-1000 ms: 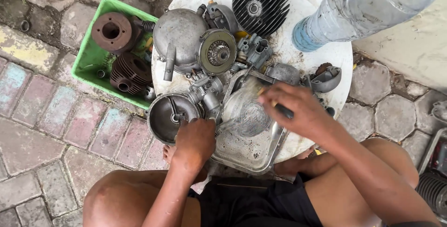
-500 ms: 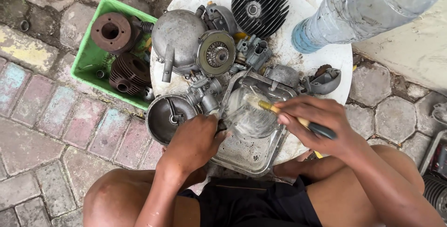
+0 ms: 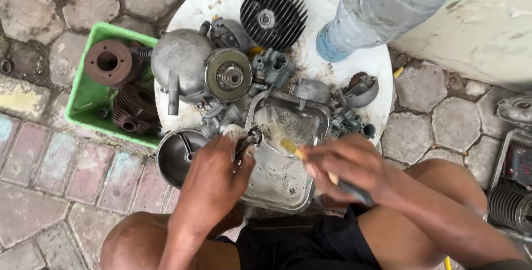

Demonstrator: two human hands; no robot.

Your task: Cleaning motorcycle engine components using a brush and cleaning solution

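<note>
On a round white tray, two bare hands work over a grey metal engine cover.

Low on the white tray (image 3: pixel 366 48), nearest the person's knees, lies the engine cover (image 3: pixel 280 178), hollow side up and wet with soapy grime. The right hand (image 3: pixel 346 165) is closed around a brush (image 3: pixel 293 151) with a yellow handle, its pale bristles pressed into the cover's upper part. The left hand (image 3: pixel 213 184) has its fingers pinched on a small metal part (image 3: pixel 252 136) at the cover's left rim. Just beyond sit a flywheel (image 3: pixel 228 75), a carburettor (image 3: pixel 274 65) and a black finned cylinder head (image 3: pixel 273 12). A clear plastic bottle (image 3: pixel 382 7) stands on the tray's far right edge. Left of the tray, a green crate (image 3: pixel 83 95) holds rusty cylinders.
</note>
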